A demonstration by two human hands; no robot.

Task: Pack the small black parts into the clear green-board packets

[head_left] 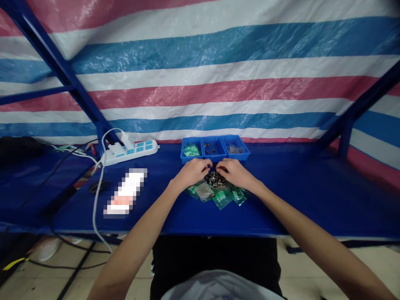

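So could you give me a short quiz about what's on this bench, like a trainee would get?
1. True or false: both hands, the left hand and the right hand, rest at the pile of small dark metal parts.
2. How many blue bins stand in the row behind the hands?
3. What lies under and around the pile? A) green plastic bags B) a towel C) a book

Key: 1 true; 2 three; 3 A. Whether the fingers actually pinch a part cannot be told.
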